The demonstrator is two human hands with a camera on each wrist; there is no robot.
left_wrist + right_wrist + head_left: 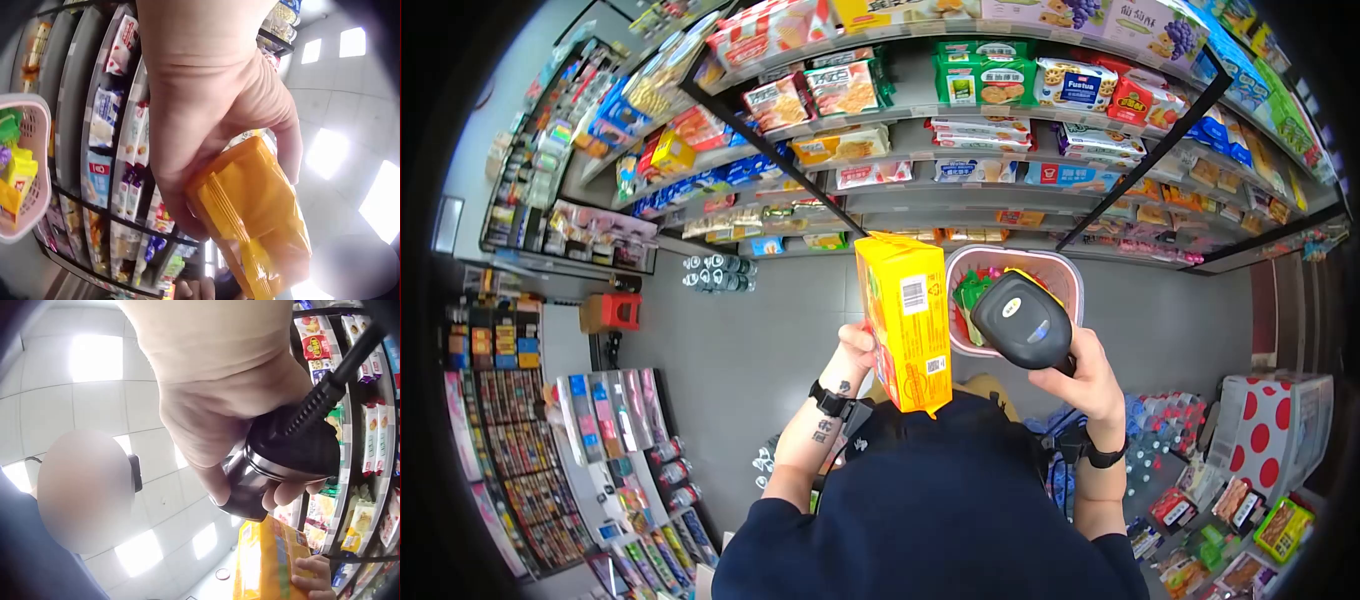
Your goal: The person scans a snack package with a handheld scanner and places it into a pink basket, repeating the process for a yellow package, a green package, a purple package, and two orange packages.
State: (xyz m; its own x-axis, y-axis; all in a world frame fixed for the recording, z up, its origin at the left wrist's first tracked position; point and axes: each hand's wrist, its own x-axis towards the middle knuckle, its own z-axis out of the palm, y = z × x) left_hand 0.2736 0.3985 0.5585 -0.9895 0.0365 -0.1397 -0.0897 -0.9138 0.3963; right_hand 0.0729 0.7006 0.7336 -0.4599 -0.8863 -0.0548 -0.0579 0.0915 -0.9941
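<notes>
Yellow packet point(903, 320) is standing upright, pinched in my left grip point(857, 351), nine o'clock from the scanner point(1022, 318) my right grip point(1090, 385) is clasping.

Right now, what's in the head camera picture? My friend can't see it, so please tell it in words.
A person's left hand holds a yellow pack upright, and the right hand holds a black scanner close beside it. Behind them are a pink basket with packets inside and shelves full of snacks.
</notes>
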